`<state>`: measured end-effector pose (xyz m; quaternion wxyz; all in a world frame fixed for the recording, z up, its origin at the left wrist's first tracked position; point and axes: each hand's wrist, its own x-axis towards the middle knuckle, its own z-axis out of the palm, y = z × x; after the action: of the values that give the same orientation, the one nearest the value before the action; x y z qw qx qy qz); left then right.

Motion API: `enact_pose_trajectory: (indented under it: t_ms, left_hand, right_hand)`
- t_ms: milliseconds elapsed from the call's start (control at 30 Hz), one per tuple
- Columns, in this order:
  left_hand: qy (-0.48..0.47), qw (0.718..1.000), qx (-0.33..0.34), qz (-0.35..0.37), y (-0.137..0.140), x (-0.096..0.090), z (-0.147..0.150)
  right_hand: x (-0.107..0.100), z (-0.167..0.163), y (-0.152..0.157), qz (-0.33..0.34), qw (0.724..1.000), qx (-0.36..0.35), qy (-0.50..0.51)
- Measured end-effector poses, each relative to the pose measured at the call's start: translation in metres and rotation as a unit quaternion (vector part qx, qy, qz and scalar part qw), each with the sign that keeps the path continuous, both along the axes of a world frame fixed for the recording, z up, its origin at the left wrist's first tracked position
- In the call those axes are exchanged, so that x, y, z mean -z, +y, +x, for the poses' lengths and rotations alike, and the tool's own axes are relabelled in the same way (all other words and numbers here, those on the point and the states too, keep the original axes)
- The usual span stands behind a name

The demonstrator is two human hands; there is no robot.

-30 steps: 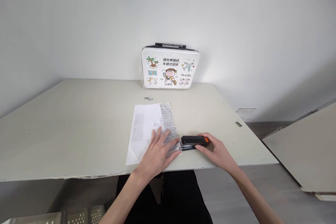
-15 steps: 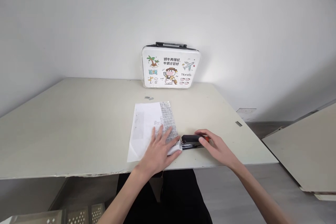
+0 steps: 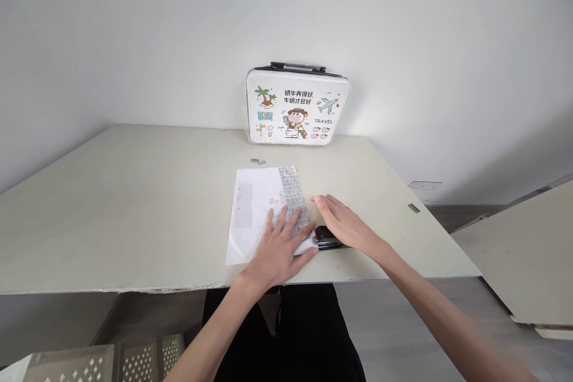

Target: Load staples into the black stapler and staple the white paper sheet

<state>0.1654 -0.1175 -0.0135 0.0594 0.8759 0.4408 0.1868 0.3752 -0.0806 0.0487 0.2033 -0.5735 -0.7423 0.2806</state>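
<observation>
My left hand lies flat with fingers spread, holding down white paper sheets with a grey printed pattern along the right side. At their lower right corner is a black stapler, its front end at the paper's edge beside my left fingertips. Over the stapler's back part is my right hand, fingers stretched out toward the left and not wrapped round it. The rear of the stapler is hidden under this hand, so I cannot tell how firmly the palm rests on it.
Against the wall at the back of the table stands a white case with cartoon prints and a black handle. Staple strips lie behind the paper, and another strip near the right edge. Perforated baskets are below left.
My right hand has let go of the stapler's rear end and moved forward and left over its top, fingers now straight. My left hand stays on the paper. The view has shifted slightly.
</observation>
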Motion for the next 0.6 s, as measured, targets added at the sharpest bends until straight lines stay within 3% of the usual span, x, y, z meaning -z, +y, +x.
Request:
enact_pose_trajectory:
  t_ms: [600]
  left_hand:
    - [-0.004, 1.000, 0.001, -0.001, -0.0026, -0.0038, 0.0024]
  right_hand:
    - [-0.0020, -0.0088, 0.0015, -0.023, 0.999, -0.003, -0.043]
